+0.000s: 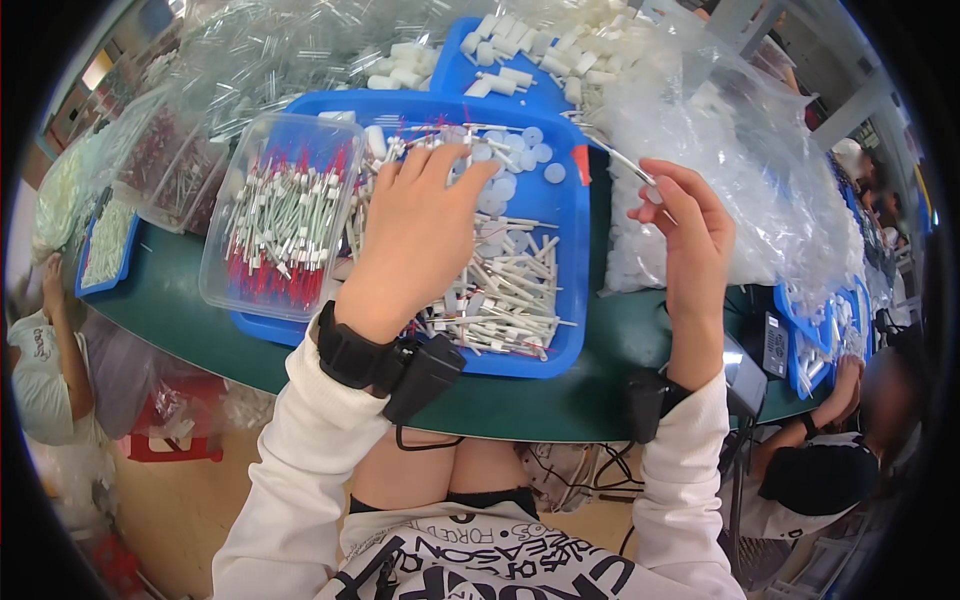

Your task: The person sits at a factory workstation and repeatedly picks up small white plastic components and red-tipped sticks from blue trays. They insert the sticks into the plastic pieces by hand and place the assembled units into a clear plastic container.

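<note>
My right hand point(688, 222) is raised past the right rim of a blue tray point(568, 300). Its thumb and fingers pinch a slim white-and-silver stick point(624, 163) that points up and to the left. My left hand point(425, 225) hovers over the tray, its fingers bent and spread, the thumb standing apart. Translucent round caps point(553, 173) lie by its fingertips. A heap of short white sticks point(500, 315) fills the near right part of the tray. Left of that hand, a clear plastic box point(215, 275) holds thin pale-green, white and red pieces.
Behind the tray, another blue tray point(452, 72) holds white cylinders point(515, 77). A large clear bag point(690, 120) stands at the right, and clear plastic pieces point(330, 50) pile up at the back. Co-workers sit at both ends of the green table point(170, 310).
</note>
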Tool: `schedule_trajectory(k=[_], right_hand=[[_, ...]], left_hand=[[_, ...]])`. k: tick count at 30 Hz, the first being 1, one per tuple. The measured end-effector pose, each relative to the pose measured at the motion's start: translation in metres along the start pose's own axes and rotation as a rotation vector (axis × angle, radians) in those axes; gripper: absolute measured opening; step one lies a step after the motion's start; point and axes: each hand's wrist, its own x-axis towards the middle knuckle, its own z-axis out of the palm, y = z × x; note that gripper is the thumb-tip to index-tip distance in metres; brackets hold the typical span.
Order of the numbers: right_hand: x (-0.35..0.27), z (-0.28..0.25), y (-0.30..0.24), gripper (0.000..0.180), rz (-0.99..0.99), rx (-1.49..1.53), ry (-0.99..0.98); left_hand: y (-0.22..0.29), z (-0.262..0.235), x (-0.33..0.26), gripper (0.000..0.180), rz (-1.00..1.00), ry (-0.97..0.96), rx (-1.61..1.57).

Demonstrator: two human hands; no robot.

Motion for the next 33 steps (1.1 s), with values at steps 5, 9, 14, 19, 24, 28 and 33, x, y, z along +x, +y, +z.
schedule_trajectory(k=[5,9,14,19,24,28,33], right_hand=[[-0.012,-0.055,-0.068,0.019,-0.172,-0.299,0.185],[0.002,-0.149,-0.115,0.024,-0.341,-0.498,0.536],[0.004,-0.336,-0.079,0.031,-0.202,-1.108,0.876],[0.004,-0.366,-0.029,0.038,0.299,-1.465,0.992],[-0.008,-0.371,-0.007,0.042,0.614,-1.512,0.951],[-0.01,-0.386,-0.02,0.058,0.653,-1.447,0.835],[-0.01,-0.322,-0.067,0.047,-0.189,-1.057,1.06]], left_hand=[[-0.003,0.014,0.006,0.027,-0.023,-0.079,-0.036],[-0.009,0.001,0.012,0.026,-0.156,-0.177,-0.195],[-0.003,-0.009,0.029,0.034,-0.25,-0.329,-0.376],[-0.014,0.02,0.051,0.031,-0.19,-0.184,-0.086],[-0.029,0.039,0.051,0.018,-0.195,-0.071,0.021],[-0.038,0.045,0.053,0.015,-0.207,-0.037,-0.072],[-0.026,0.012,0.053,0.02,-0.446,0.039,-0.412]])
